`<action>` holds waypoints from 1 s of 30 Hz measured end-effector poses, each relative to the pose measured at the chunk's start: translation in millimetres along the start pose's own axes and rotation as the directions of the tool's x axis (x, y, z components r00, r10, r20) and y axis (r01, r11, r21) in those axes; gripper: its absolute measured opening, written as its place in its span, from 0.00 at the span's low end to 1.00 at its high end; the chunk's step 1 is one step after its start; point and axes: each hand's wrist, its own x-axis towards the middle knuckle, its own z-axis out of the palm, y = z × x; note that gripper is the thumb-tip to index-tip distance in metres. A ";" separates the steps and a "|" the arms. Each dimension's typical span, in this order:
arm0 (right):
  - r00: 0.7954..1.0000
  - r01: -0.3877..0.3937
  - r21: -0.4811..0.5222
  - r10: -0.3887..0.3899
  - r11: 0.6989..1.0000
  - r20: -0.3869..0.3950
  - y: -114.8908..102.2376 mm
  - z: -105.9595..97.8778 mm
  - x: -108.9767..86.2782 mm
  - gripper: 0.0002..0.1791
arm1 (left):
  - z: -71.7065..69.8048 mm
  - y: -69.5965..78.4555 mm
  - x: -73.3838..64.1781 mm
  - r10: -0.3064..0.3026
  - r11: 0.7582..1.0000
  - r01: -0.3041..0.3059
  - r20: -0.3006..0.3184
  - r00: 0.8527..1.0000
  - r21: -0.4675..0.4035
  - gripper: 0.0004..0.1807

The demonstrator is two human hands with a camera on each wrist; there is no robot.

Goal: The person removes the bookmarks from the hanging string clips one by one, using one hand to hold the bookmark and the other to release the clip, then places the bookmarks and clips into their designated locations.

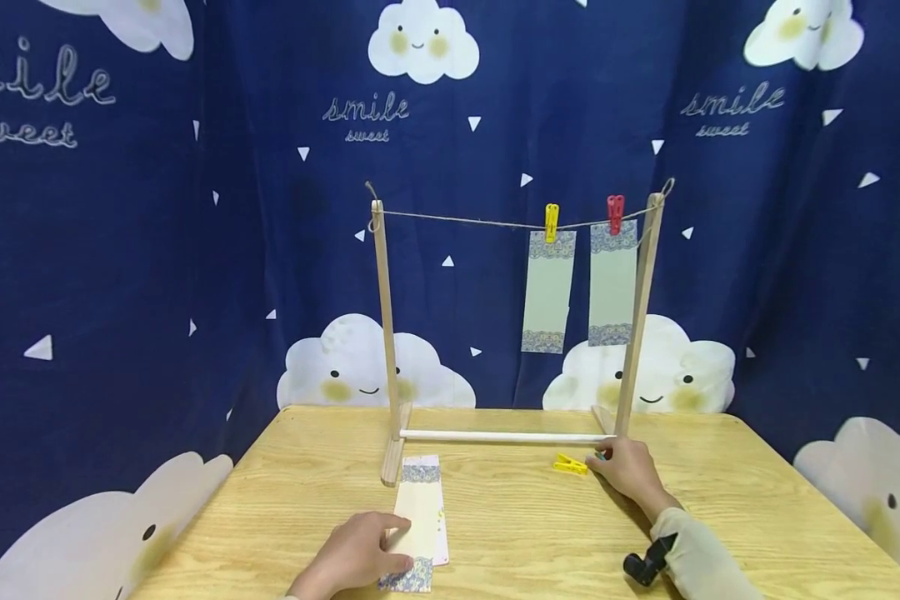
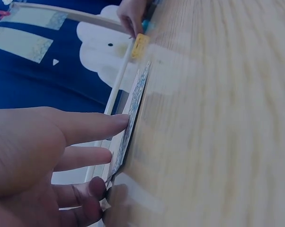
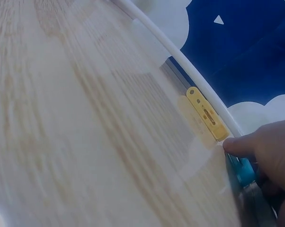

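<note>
My left hand point(image 1: 360, 554) rests at the left edge of a cream paper strip point(image 1: 418, 512) with blue lace-pattern ends, its fingers spread and tips touching the paper. Beneath the strip a white card point(image 1: 442, 533) shows along the right side. At the rack's right foot, my right hand point(image 1: 628, 471) pinches a teal clothespin point(image 3: 243, 171), mostly covered by the fingers. A yellow clothespin point(image 1: 570, 464) lies on the table just left of that hand, close to its thumb tip in the right wrist view.
A wooden rack point(image 1: 385, 317) with a white crossbar point(image 1: 506, 437) holds a string point(image 1: 457, 220). From it hang two patterned strips, one by a yellow clothespin point(image 1: 551, 223), one by a red clothespin point(image 1: 615, 215). A blue cloud-print curtain point(image 1: 450, 150) stands behind the wooden table point(image 1: 510, 533).
</note>
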 end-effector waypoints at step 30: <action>0.995 -0.025 0.354 0.057 0.935 -0.080 -21.6 -47.5 12.1 0.24 | -17.2 31.7 36.4 0.109 0.991 -0.123 -0.236 0.966 -0.048 0.21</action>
